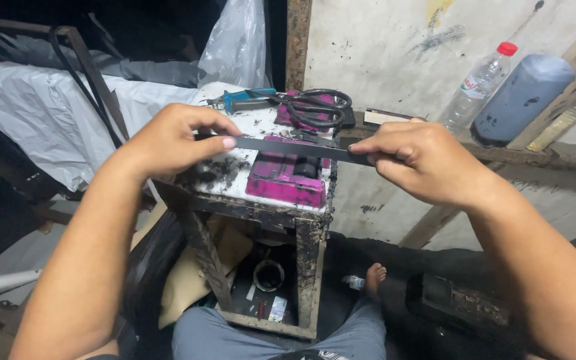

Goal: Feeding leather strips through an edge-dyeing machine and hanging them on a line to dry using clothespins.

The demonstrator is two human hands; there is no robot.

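Grey trouser knees (268, 337) at bottom edge, my bare foot (375, 273) on the dark floor beyond them. Both hands up over the small stand. Left hand (168, 140): fingers clenched on one end of a thin dark flat strip (295, 148), thumb on top, index curled over. Right hand (421, 160): fingers pinching the other end. Strip held level between the two, just above the worktop (235, 177), apart from it as far as I can tell. Worktop is a white surface, dirty, dark crumbs and shavings scattered under my left hand. Magenta-stained block (285, 180) sits on it right below the strip. Behind that, black-handled scissors (315, 107) and a teal-handled tool (245, 100), lying side by side near the back edge. Stand frame is rusty metal; a small round can (269, 275) sits low inside it. Far right, on a wooden ledge against the wall: clear bottle with red cap (478, 87), dark grey container (521, 100) leaning beside it, another pale bottle (568, 120) further right. White plastic sheeting (48, 113) off to the left.
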